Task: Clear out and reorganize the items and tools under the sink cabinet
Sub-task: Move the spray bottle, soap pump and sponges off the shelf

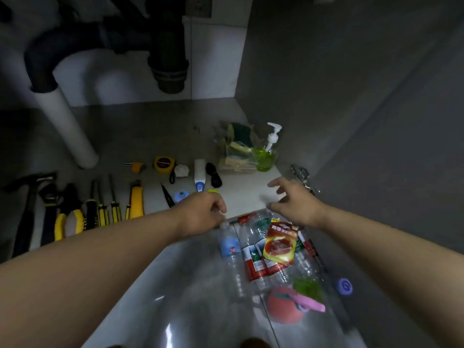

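The person's left hand (204,212) and right hand (291,200) were bare. Both forearms (391,249) were uncovered right back to the edge of the view. Motion blur softened the fingers, so finer detail there could not be made out.

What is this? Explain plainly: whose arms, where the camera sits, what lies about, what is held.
There is no machine here: a person works with bare hands. The one picture comes from a camera worn on the head, looking down into a sink cabinet with drain pipes above. On the cabinet floor lie tools: a hammer, pliers, screwdrivers, a utility knife, a tape measure. To the right stand a green soap pump bottle and a pack of sponges. Nearer, plastic bottles and a snack packet lie in a heap. The right hand is open and holds nothing. The left hand is curled just above a blue-labelled bottle; whether it grips it cannot be told.
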